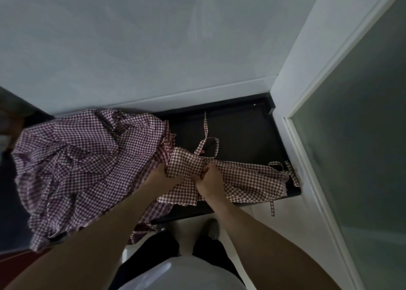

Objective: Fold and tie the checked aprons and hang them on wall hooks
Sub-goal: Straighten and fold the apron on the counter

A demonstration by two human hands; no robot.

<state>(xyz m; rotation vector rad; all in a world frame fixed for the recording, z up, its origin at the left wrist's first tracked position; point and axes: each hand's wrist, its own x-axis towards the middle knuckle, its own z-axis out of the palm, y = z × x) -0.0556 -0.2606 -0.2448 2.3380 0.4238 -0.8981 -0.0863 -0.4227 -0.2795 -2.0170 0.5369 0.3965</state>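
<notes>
Both hands are bunched into one checked apron (230, 177) at the middle of the dark tabletop (241, 127). The left hand (161, 174) is half buried under a folded flap, and its fingers seem to pinch the cloth, though they are mostly hidden. The right hand (208, 178) is curled tightly round a gather of fabric just beside it. This apron lies spread with its long axis running left to right, from the hands toward the door frame (292, 105), and a looped strap (206, 144) points away toward the wall (131, 37). It looks only partly folded and not yet tied. To the left sits a rumpled heap of more checked aprons (77, 169), untouched and spilling over the near edge. No hooks are in view, so I'd say the job is in its early part.
</notes>
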